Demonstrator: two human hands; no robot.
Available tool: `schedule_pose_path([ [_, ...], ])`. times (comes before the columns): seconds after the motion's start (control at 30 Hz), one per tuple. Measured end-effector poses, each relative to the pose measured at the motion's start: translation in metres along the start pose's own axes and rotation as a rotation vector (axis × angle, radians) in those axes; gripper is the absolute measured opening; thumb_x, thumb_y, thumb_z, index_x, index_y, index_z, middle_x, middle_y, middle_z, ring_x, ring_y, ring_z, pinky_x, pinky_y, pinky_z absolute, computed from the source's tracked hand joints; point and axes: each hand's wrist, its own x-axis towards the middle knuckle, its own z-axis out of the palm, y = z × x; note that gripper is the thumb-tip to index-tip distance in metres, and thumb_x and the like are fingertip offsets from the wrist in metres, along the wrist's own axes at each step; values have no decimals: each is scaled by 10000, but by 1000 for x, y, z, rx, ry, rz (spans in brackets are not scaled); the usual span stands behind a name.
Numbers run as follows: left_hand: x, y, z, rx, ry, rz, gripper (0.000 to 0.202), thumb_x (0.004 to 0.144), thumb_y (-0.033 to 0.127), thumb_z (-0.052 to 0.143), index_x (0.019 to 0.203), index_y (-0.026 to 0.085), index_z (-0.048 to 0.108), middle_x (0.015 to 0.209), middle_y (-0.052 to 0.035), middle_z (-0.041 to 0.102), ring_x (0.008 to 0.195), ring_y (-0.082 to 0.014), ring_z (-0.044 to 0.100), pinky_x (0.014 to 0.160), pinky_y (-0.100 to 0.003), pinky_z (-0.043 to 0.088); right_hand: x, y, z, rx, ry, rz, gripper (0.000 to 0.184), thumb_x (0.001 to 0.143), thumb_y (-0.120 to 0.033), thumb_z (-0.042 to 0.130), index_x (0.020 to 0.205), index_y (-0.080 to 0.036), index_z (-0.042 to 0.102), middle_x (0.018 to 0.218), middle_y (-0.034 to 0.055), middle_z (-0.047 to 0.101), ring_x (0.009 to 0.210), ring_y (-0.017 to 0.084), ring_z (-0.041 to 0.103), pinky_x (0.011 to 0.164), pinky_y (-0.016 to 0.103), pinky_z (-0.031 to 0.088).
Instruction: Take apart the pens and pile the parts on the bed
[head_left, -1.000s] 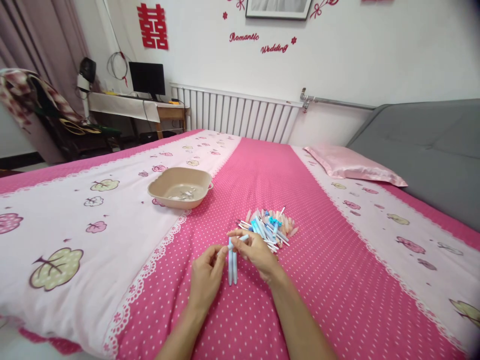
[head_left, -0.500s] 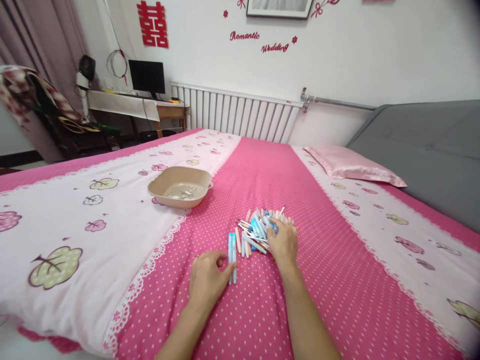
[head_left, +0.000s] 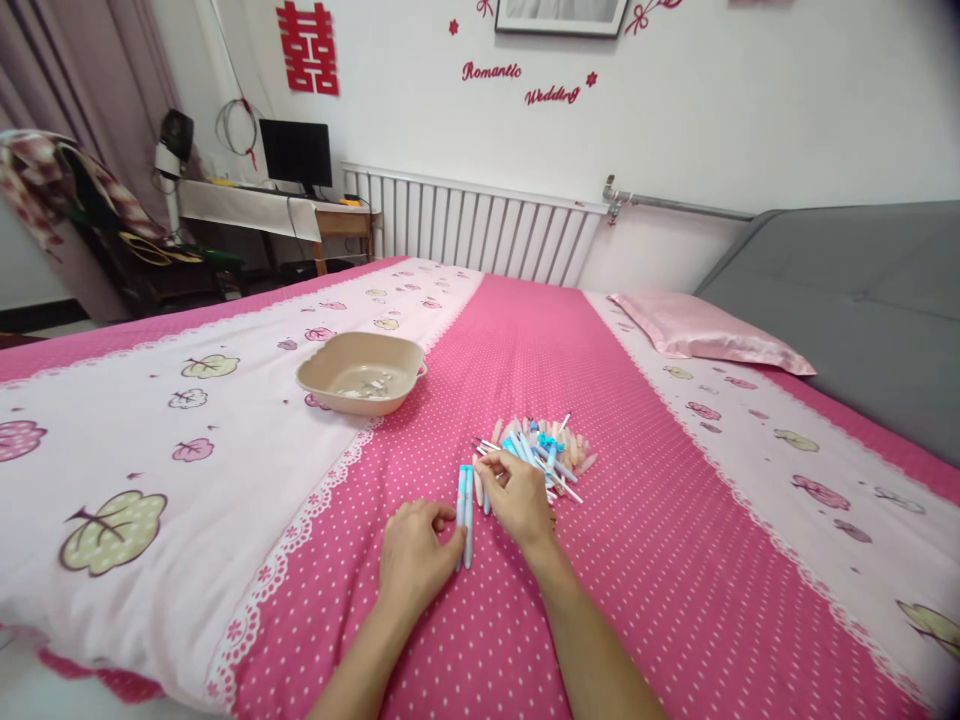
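Note:
My left hand (head_left: 415,556) rests on the pink dotted bedspread (head_left: 525,340), fingers loosely curled, fingertips touching two light blue pens (head_left: 464,508) that lie side by side. My right hand (head_left: 516,502) lies just right of these pens, fingers bent and pinched on a pale pen beside them. Behind my right hand is a pile of pens and pen parts (head_left: 541,447) in blue, white and pale pink.
A beige plastic basin (head_left: 362,373) with small clear bits inside stands on the bed to the far left. A pink pillow (head_left: 705,328) lies at the far right by a grey headboard (head_left: 847,290). A white radiator (head_left: 472,225) and a desk (head_left: 270,210) with a monitor stand beyond.
My right hand went from the two blue pens out to the pile, then drew back beside them holding a pale pen. My left hand let the blue pens lie on the bed.

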Motion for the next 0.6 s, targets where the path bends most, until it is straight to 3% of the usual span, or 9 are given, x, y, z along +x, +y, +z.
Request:
schedule_pose_path([
  [0.13, 1, 0, 1, -50, 64, -108, 126, 623, 223, 515, 663, 177, 626, 651, -28, 601, 668, -169, 531, 606, -248, 335, -1, 1, 5, 82, -97, 43, 184, 720, -365, 563, 676, -203, 636, 590, 5, 607, 526, 138, 530, 540, 240, 380],
  [0.23, 2, -1, 1, -220, 81, -193, 122, 617, 248, 515, 655, 170, 601, 622, -16, 594, 614, -156, 538, 559, -232, 346, -3, -1, 11, 228, -208, 157, 201, 698, -374, 590, 689, -174, 606, 597, -4, 589, 501, 109, 507, 510, 221, 374],
  [0.37, 4, -4, 3, -531, 68, -147, 118, 600, 223, 517, 667, 147, 578, 569, 4, 565, 521, -121, 509, 514, -215, 374, -7, -7, 17, 496, -395, 285, 271, 673, -392, 630, 798, -156, 584, 586, -43, 541, 480, 69, 458, 497, 191, 351],
  [0.47, 5, -2, 3, -687, 41, -102, 102, 597, 202, 525, 666, 137, 564, 579, 4, 563, 506, -107, 502, 505, -208, 394, -9, -12, 16, 542, -396, 232, 262, 654, -391, 658, 665, -143, 573, 579, -45, 522, 528, 65, 460, 539, 186, 350],
  [0.6, 2, 4, 2, -784, -31, -68, 223, 638, 294, 595, 790, 134, 565, 664, -17, 607, 560, -118, 546, 529, -213, 427, -6, -12, 11, 589, -322, 304, 300, 644, -422, 666, 657, -140, 561, 494, -66, 473, 415, 41, 373, 424, 173, 276],
])
